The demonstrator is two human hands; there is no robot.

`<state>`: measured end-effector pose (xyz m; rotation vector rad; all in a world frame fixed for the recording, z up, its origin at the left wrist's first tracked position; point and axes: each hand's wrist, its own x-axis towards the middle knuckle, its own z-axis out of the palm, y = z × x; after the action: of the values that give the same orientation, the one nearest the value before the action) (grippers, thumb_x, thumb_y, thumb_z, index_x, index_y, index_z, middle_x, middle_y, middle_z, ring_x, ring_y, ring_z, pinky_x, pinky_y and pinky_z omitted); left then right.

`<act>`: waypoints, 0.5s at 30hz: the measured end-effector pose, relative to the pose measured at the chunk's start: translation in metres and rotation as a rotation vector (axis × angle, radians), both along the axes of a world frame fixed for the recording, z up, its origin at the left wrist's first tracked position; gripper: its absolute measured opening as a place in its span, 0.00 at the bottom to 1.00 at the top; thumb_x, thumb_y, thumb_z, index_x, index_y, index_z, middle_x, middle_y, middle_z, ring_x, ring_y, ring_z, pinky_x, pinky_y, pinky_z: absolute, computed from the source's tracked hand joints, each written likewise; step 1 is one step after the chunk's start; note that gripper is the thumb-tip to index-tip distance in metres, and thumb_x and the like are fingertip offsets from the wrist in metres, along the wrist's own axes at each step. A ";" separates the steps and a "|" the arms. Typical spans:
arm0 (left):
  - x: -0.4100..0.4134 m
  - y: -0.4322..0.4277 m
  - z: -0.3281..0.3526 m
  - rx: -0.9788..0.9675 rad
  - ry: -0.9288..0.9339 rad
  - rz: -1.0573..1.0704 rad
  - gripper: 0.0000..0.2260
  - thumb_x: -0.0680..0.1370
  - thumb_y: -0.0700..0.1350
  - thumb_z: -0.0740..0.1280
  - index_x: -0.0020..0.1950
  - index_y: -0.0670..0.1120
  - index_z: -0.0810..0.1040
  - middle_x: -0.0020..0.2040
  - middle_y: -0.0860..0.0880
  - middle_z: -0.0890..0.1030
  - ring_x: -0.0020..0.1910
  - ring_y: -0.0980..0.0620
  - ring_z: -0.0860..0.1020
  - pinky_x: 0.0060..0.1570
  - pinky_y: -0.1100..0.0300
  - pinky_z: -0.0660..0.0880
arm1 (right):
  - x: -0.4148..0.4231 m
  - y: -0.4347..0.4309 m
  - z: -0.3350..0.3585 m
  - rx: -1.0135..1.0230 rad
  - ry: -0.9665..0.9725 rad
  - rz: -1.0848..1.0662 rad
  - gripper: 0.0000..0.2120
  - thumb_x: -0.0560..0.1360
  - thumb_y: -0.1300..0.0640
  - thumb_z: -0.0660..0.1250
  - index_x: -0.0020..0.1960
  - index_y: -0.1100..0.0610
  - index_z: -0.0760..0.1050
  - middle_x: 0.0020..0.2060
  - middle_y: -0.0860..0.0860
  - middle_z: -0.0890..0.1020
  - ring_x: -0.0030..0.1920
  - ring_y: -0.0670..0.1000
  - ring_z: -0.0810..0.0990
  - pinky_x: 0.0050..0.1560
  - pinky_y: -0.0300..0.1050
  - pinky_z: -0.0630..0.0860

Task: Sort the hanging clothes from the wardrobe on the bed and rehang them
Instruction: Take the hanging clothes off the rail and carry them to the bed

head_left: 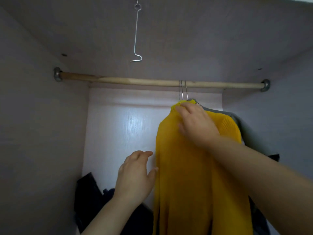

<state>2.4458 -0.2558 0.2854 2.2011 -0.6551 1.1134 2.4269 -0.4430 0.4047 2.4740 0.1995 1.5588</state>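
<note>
A yellow knitted sweater [194, 175] is hanging inside the wardrobe [33, 116], towards the right end of the wooden rod [135, 81]. Two thin metal hanger hooks [183, 90] are sitting side by side over the rod just above its collar. A grey garment [245, 129] is hanging directly behind the sweater and showing past its right shoulder, nearer the wardrobe's right wall.

The right hand [196, 122] is resting on top of the sweater at the neck and upper shoulder. Its grip is lying open and flat, with the fingers [181, 108] stretching fairly straight along the collar and the thumb spreading out below them on the knit. No fabric is visibly being pinched.

The left hand [135, 173] is reaching up lower down, by the sweater's left edge. Its grip is open too, with relaxed, slightly bent fingers holding nothing, and the thumb is touching the yellow fabric's edge.

Dark clothes [91, 192] are lying bunched in the wardrobe's lower left corner, against the pale back panel. A bent wire hook [136, 31] is dangling from a ring in the wardrobe's ceiling, above the rod's left half.
</note>
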 end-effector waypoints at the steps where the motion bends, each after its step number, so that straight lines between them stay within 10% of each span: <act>1: 0.005 -0.001 -0.001 0.005 -0.003 0.001 0.21 0.77 0.55 0.62 0.70 0.55 0.65 0.68 0.55 0.67 0.66 0.57 0.65 0.64 0.62 0.63 | 0.003 -0.009 0.002 0.027 -0.012 0.007 0.28 0.76 0.52 0.63 0.73 0.55 0.60 0.71 0.53 0.63 0.71 0.55 0.60 0.71 0.46 0.52; 15: 0.036 -0.015 0.017 0.024 -0.032 0.104 0.20 0.76 0.52 0.64 0.68 0.55 0.66 0.66 0.55 0.68 0.65 0.53 0.66 0.65 0.57 0.64 | 0.067 -0.092 0.011 0.173 -0.118 0.182 0.36 0.69 0.43 0.70 0.72 0.54 0.62 0.63 0.55 0.73 0.64 0.57 0.68 0.63 0.48 0.61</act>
<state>2.4820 -0.2709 0.3024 2.2643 -0.5757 1.2017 2.4937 -0.5350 0.4158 2.5432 0.2890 1.8636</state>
